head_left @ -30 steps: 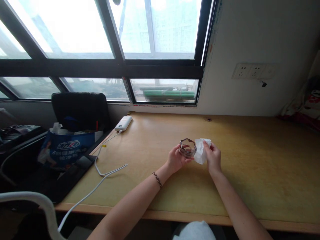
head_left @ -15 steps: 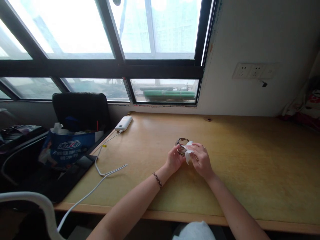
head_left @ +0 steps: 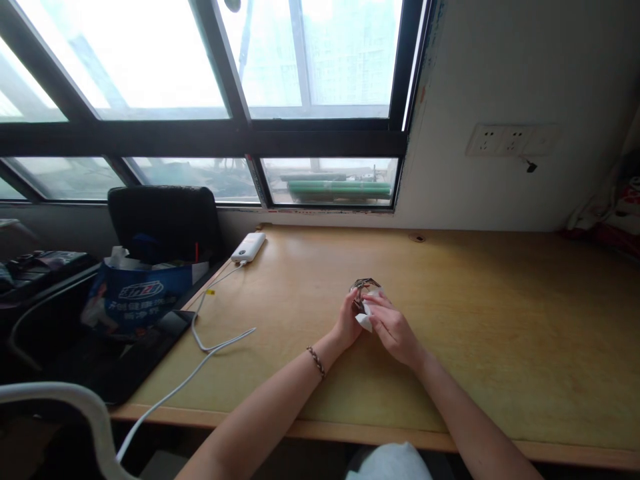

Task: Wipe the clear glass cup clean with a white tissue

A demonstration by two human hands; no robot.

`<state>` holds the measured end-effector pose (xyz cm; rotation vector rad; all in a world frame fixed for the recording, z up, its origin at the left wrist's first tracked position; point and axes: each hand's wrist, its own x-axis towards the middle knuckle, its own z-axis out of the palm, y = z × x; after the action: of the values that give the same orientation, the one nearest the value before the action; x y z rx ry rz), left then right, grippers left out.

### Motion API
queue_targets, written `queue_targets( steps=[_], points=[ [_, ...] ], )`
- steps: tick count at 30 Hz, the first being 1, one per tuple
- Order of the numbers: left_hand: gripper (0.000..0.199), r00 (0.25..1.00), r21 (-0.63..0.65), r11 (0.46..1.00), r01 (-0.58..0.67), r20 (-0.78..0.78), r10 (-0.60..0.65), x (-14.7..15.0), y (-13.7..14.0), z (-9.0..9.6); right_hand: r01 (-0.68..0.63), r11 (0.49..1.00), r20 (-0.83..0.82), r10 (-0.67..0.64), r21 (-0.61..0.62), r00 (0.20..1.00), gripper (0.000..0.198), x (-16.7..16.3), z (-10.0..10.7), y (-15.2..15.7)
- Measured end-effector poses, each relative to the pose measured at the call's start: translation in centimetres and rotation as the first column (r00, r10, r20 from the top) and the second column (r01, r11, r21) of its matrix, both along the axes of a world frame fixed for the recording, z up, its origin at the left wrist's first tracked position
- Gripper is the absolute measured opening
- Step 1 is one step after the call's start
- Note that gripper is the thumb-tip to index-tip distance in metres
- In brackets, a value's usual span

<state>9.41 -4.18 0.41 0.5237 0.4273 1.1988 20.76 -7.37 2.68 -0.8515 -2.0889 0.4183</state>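
A pair of dark-framed glasses is held above the wooden table in front of me. My left hand grips the glasses from the left side, with a braided bracelet round its wrist. In my right hand is a crumpled white tissue, pressed against the glasses. The right fingers cover part of the tissue and of the frame, so the lens beneath is mostly hidden.
A white power bank lies at the table's left edge, its white cable trailing toward me. Left of the table stand a black chair and a blue bag. A wall socket panel is at right.
My right hand has moved slightly left and down with the tissue, closer to my left hand. The glasses have turned a little in my left hand.
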Motion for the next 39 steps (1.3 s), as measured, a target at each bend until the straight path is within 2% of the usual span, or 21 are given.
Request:
queue_targets(
  steps=[3, 5, 9, 13, 16, 18, 22, 26, 30, 34, 37, 39],
  points=[
    [0.034, 0.999, -0.010, 1.000, -0.016, -0.028, 0.016, 0.0, 0.0, -0.2, -0.010, 0.998, -0.027, 0.009, -0.067, 1.000, 0.034, 0.1, -0.2, 0.0],
    [0.031, 0.998, -0.036, 0.998, -0.043, -0.049, 0.042, 0.0, 0.1, -0.6, 0.027, 0.998, -0.002, -0.028, -0.064, 1.000, 0.031, 0.2, -0.2, 0.1],
    [0.030, 0.995, -0.042, 0.996, -0.074, -0.073, 0.071, 0.1, 0.3, -1.2, 0.165, 0.985, 0.132, -0.169, 0.045, 0.977, 0.028, 0.1, -0.2, 0.1],
    [0.024, 0.994, -0.015, 0.997, -0.070, -0.080, 0.068, 0.3, 0.1, -1.1, 0.321, 0.934, 0.185, -0.348, 0.159, 0.919, 0.033, -0.7, -0.7, -0.1],
    [0.021, 0.997, -0.014, 1.000, -0.028, -0.070, 0.027, 0.4, 0.0, -1.1, 0.316, 0.934, 0.159, -0.342, 0.164, 0.926, 0.047, -1.0, -1.1, -0.1],
    [0.021, 0.999, -0.031, 0.999, 0.012, -0.051, -0.013, 0.4, 0.0, -1.2, 0.255, 0.959, 0.118, -0.269, 0.123, 0.956, 0.047, -0.7, -1.2, 0.0],
    [0.028, 0.993, -0.100, 0.988, 0.117, 0.011, -0.117, 0.2, 0.3, -1.4, 0.120, 0.992, -0.016, -0.121, -0.032, 0.993, 0.035, 0.2, -0.8, 0.2],
    [0.030, 0.989, -0.119, 0.983, 0.141, 0.051, -0.135, -0.2, 0.6, -1.6, 0.101, 0.991, -0.072, -0.107, -0.085, 0.992, 0.029, 0.6, -0.5, 0.3],
    [0.031, 0.987, -0.119, 0.980, 0.157, 0.041, -0.153, -0.3, 0.5, -1.6, 0.169, 0.982, -0.108, -0.177, -0.080, 0.978, 0.029, 0.6, -0.4, 0.1],
    [0.034, 0.980, -0.125, 0.972, 0.198, 0.023, -0.196, -0.3, 0.3, -1.3, 0.266, 0.949, -0.216, -0.299, -0.168, 0.930, 0.028, 0.7, -0.2, -0.2],
    [0.042, 0.977, -0.146, 0.967, 0.210, 0.011, -0.211, -0.5, 0.5, -1.0, 0.350, 0.879, -0.340, -0.454, -0.325, 0.824, 0.031, 1.0, -0.4, 0.1],
    [0.050, 0.985, -0.157, 0.973, 0.172, 0.027, -0.170, -0.8, 0.8, -0.8, 0.358, 0.827, -0.416, -0.536, -0.434, 0.734, 0.035, 1.2, -0.7, 0.4]
  ],
)
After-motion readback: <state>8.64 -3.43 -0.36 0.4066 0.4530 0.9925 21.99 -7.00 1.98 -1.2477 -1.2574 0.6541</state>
